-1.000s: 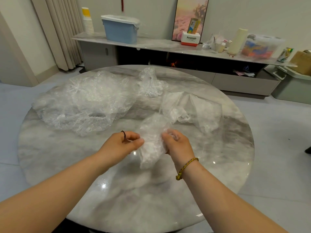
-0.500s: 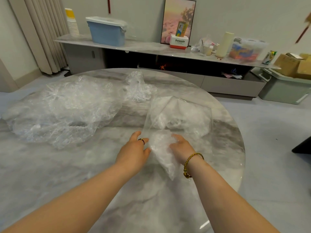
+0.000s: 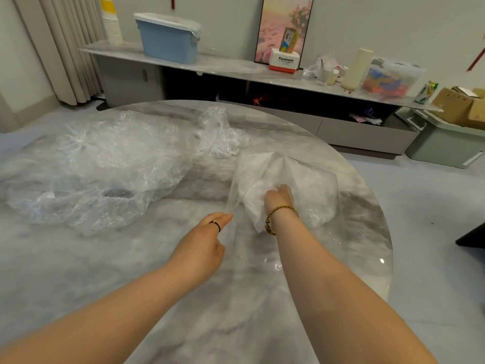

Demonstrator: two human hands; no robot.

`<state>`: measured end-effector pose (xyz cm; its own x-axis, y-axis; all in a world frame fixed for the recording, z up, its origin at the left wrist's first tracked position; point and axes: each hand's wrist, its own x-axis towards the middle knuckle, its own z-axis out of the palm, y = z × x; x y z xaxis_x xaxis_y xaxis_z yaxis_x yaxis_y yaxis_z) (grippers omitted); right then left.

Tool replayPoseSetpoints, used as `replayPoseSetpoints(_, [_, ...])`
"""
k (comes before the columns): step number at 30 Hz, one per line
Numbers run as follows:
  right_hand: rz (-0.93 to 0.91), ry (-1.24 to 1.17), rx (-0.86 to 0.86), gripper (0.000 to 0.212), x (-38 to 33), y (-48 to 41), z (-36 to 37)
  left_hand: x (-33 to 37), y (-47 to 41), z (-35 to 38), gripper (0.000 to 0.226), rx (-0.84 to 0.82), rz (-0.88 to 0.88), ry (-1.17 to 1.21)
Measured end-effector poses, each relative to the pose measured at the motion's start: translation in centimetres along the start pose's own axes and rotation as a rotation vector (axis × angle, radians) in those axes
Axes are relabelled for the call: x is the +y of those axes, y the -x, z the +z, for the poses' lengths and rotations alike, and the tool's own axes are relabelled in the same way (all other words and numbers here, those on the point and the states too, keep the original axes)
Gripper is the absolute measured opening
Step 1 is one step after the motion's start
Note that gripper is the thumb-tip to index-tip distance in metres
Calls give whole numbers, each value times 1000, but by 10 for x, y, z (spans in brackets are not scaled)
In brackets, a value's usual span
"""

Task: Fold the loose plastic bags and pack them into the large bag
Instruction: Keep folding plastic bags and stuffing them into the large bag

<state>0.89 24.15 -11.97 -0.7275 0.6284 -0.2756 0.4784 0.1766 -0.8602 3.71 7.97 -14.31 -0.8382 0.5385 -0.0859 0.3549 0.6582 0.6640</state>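
The large clear bag [image 3: 312, 179] lies on the round marble table [image 3: 78, 271], right of centre, with its mouth toward me. My right hand [image 3: 278, 198] reaches into that mouth and grips a folded, whitish plastic bag [image 3: 252, 206]; its fingertips are hidden by the plastic. My left hand [image 3: 203, 244] pinches the left edge of the large bag's mouth between thumb and forefinger. A wide heap of loose clear bags [image 3: 99, 166] spreads over the table's left half. One more crumpled bag [image 3: 219, 132] sits behind the large bag.
Beyond the table's far edge runs a low sideboard [image 3: 236, 68] with a blue lidded bin [image 3: 168, 39], a stack of paper cups [image 3: 111, 21], boxes and containers. A grey-green crate [image 3: 443, 143] stands on the floor at right. The table's rim curves close to my right arm.
My right hand has pushed the folded bag forward into the large bag's mouth. My left hand let go of the folded bag and took the large bag's edge. The view shifted right.
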Motion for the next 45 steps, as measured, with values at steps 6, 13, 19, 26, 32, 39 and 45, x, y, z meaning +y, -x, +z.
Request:
replayPoseSetpoints(6, [-67, 288, 140, 41, 15, -25, 25, 0, -9, 5, 59, -25, 31, 25])
replayPoseSetpoints(13, [-389, 701, 76, 15, 26, -40, 33, -2, -16, 14, 60, -61, 56, 24])
replayPoseSetpoints(19, [-415, 738, -58, 24, 44, -52, 37, -4, -19, 17, 57, -65, 54, 26])
replayPoseSetpoints(26, [-362, 944, -99, 47, 39, -55, 25, 4, -16, 17, 59, -172, 74, 89])
replayPoseSetpoints(32, [-446, 843, -34, 47, 30, -34, 8, 4, -17, 17, 65, -224, 93, 153])
replayPoseSetpoints(39, [-585, 720, 28, 25, 31, 21, -23, 4, 7, 1, 65, -189, 168, -90])
replayPoseSetpoints(45, [-691, 588, 83, 26, 20, 70, -23, -22, 38, -39, 51, -70, 98, -262])
